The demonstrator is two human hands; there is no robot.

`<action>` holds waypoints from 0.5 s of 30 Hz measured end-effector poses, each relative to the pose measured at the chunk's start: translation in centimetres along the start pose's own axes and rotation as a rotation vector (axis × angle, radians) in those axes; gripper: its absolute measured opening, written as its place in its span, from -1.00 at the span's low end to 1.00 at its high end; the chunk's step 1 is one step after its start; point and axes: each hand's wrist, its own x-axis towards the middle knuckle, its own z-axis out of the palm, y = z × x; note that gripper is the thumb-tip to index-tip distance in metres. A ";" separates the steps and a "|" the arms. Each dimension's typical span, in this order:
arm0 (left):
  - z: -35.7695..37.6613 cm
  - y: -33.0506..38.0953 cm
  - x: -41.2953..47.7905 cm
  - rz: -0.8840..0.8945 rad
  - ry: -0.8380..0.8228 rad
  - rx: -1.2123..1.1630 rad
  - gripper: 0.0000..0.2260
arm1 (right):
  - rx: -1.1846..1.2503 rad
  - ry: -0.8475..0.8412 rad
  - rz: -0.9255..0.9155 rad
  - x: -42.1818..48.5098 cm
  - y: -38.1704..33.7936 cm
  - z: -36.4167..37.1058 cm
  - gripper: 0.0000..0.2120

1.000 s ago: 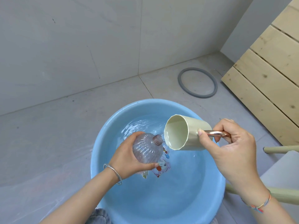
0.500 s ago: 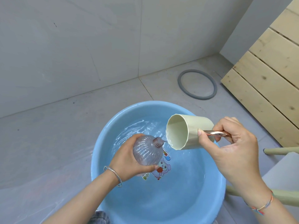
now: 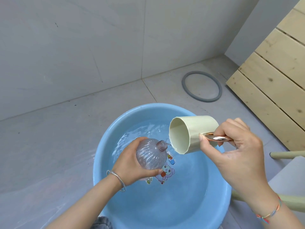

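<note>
Bottle (image 3: 151,154) gripped in left hand (image 3: 130,164) over basin (image 3: 107,141), long axis tilted, neck pointing up-right toward cup (image 3: 189,134). Right hand (image 3: 231,146) clasps the cup handle; cup tipped sideways, lip just right of bottle mouth. Thin stream apparently reaches the mouth, hard to confirm. Lip-to-mouth alignment governs the pour.

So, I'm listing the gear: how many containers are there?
3: bottle in the left hand, cup in the right hand, basin under both. None seems hidden.
</note>
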 end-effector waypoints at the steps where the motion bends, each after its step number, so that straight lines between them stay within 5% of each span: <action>1: 0.0 0.0 0.0 -0.001 0.000 0.000 -0.19 | -0.007 -0.004 -0.008 0.0 0.0 0.0 -0.69; 15: 0.2 0.0 0.0 -0.001 -0.006 -0.001 -0.20 | -0.081 -0.005 -0.162 -0.1 -0.1 0.6 -0.70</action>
